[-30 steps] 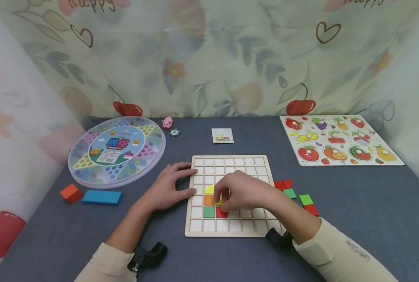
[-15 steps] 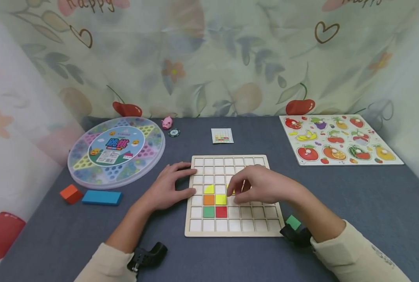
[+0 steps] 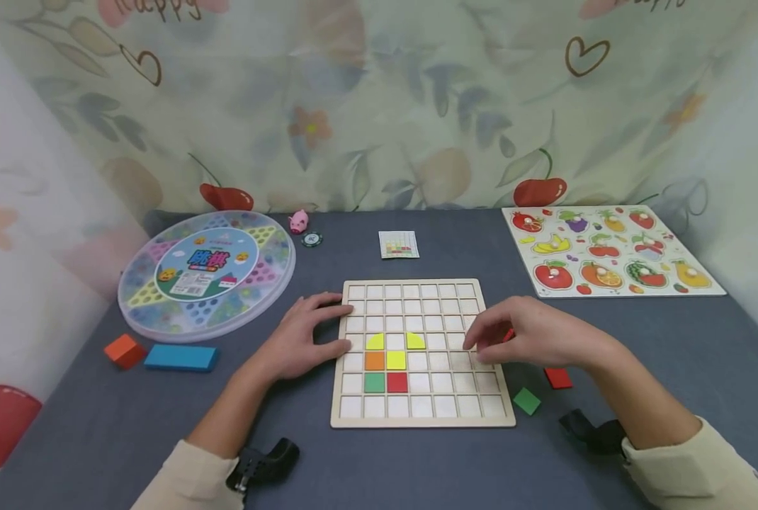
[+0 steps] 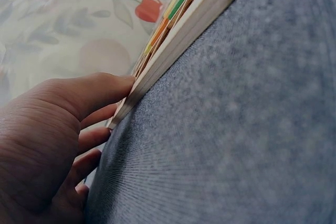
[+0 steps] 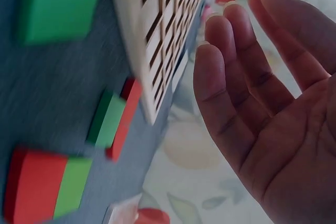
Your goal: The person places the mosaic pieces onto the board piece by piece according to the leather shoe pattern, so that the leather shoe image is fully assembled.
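Nearest of all, a black strap is seen on each wrist, at the end of a cream sleeve (image 3: 704, 471). A little further off, a wooden grid board (image 3: 421, 418) is laid flat on the grey table (image 3: 640, 340). The left hand (image 3: 302, 338) is rested on the board's left edge, with its fingers nearly straight and its thumb pressed against the side; nothing is held in it. The right hand (image 3: 535, 333) is held over the board's right edge, above some loose tiles. Its fingers are relaxed and spread, and nothing is gripped. A green tile (image 3: 527, 401) and a red tile (image 3: 557, 377) are left on the table just beside the board.

On the board, six coloured pieces are set in squares: green (image 3: 374, 382), red (image 3: 397, 382), orange (image 3: 375, 360), yellow (image 3: 396, 360), and two yellow quarter-round pieces (image 3: 415, 341) above them.

Further left, an orange block (image 3: 124, 350) and a blue block (image 3: 181, 358) are placed near a round game box (image 3: 207, 273). Far off, a small card (image 3: 398, 244), a pink pig (image 3: 299, 221) and a fruit puzzle (image 3: 611, 249) are seen.
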Available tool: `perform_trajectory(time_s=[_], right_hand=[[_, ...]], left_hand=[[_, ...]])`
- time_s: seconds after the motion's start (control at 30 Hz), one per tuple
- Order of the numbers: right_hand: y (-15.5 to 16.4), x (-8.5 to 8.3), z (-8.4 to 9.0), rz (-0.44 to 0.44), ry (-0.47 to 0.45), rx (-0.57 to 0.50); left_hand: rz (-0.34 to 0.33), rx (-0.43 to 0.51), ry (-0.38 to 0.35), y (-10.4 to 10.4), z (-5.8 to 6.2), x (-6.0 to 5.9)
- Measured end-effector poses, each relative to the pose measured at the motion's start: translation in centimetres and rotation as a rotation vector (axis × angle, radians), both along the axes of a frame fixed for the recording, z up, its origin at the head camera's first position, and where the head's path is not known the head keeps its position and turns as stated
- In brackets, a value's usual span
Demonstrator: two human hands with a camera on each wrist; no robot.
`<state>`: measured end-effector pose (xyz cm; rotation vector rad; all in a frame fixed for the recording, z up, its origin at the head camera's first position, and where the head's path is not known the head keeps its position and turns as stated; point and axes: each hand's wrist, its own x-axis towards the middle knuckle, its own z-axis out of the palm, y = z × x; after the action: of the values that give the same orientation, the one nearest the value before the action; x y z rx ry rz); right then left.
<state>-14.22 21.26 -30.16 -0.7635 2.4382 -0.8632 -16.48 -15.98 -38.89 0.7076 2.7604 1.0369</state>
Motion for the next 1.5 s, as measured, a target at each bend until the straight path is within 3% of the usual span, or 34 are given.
perform_trajectory(time_s=[0.43,0.77,1.5], right_hand=[[5.8,0.8,-0.8,-0.097,-0.013,0.013],[9.0,1.7,-2.0,-0.124,-0.010,0.125],[8.6,2.3,-3.6,-0.121,0.099,0.286]], left_hand=[[-0.009,0.013,0.015,0.1,-0.3,0.1],[-0.001,0.012,0.007,0.1,-0.1,0.0],[-0.006,0.009,0.009,-0.1,-0.2,0.0]])
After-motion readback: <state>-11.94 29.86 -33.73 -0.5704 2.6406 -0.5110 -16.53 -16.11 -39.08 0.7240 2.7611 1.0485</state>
